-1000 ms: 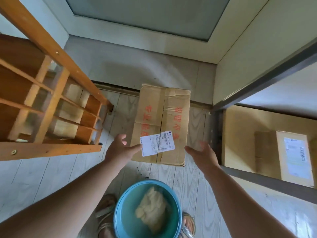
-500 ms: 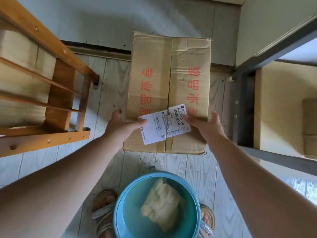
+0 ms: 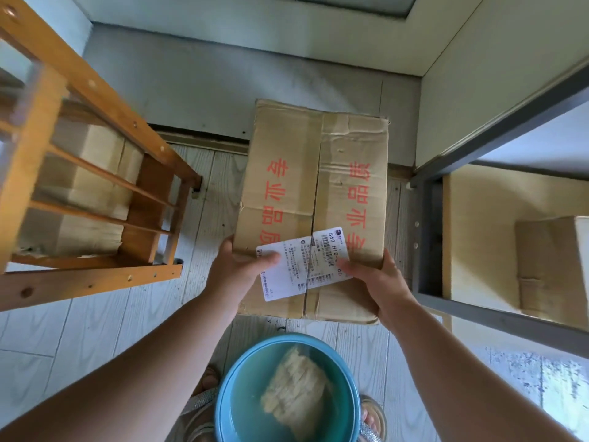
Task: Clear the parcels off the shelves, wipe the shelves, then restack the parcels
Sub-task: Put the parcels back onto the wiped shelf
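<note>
Large parcel (image 3: 314, 199) on the floor (image 3: 95, 330) straight ahead, long axis away from the body, near end gripped by left hand (image 3: 236, 272) and right hand (image 3: 376, 282) equally near, metal shelf (image 3: 497, 317) at right.

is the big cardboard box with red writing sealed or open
Sealed: the brown cardboard box with red writing has both top flaps flat, tape running along the seam.

Parcel (image 3: 314, 199) hemmed: wood rack (image 3: 95, 161) L, metal shelf (image 3: 497, 307) R.
</note>
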The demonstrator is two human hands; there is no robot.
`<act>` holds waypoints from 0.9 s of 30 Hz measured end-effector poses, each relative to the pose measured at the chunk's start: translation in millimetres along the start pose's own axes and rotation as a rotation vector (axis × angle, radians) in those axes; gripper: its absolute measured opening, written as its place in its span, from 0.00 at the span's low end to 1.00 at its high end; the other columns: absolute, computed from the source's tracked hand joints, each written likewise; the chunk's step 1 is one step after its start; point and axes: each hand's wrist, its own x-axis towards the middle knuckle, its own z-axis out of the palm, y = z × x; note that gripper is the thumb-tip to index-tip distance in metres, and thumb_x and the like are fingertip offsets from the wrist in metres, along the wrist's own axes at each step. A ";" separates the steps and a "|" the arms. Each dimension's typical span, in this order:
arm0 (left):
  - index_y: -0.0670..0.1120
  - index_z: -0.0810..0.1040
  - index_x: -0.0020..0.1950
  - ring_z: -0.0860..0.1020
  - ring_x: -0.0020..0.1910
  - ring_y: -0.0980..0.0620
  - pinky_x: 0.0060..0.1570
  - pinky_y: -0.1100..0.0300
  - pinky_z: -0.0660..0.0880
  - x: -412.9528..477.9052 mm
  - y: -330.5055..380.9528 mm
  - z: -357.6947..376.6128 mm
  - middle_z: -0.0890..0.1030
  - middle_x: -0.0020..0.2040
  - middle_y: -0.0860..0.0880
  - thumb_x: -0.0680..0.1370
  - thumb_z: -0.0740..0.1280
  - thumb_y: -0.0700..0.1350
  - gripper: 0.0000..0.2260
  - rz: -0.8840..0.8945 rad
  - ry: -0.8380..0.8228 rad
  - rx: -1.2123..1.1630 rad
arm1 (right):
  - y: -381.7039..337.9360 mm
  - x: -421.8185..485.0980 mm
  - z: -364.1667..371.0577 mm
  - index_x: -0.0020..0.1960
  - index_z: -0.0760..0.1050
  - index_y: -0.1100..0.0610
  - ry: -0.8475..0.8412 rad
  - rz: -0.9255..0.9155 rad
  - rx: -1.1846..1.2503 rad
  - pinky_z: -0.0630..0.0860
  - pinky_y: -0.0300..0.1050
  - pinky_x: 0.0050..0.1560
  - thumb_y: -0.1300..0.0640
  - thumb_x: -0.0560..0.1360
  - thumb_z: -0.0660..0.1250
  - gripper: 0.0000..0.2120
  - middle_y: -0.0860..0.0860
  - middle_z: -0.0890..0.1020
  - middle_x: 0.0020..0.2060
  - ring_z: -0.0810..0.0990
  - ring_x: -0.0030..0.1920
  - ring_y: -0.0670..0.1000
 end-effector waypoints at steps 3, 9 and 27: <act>0.47 0.71 0.63 0.75 0.42 0.61 0.36 0.66 0.66 -28.9 21.3 -8.7 0.80 0.45 0.56 0.68 0.77 0.43 0.27 0.037 0.011 0.015 | -19.1 -28.0 -2.0 0.63 0.71 0.49 -0.006 -0.019 0.006 0.78 0.61 0.53 0.50 0.50 0.80 0.42 0.54 0.83 0.49 0.82 0.50 0.58; 0.47 0.70 0.61 0.75 0.41 0.62 0.36 0.67 0.66 -105.8 65.1 -23.7 0.79 0.44 0.57 0.68 0.76 0.43 0.24 0.115 0.015 -0.015 | -63.4 -102.0 -17.6 0.61 0.71 0.50 -0.011 -0.092 0.000 0.79 0.57 0.52 0.60 0.62 0.78 0.30 0.54 0.83 0.49 0.82 0.50 0.57; 0.52 0.70 0.63 0.76 0.53 0.49 0.53 0.54 0.72 -316.5 114.6 -95.5 0.80 0.54 0.52 0.62 0.78 0.53 0.33 0.179 -0.007 0.067 | -94.9 -349.7 -27.4 0.59 0.71 0.48 0.128 -0.240 -0.002 0.76 0.56 0.55 0.62 0.64 0.77 0.28 0.52 0.81 0.50 0.78 0.51 0.55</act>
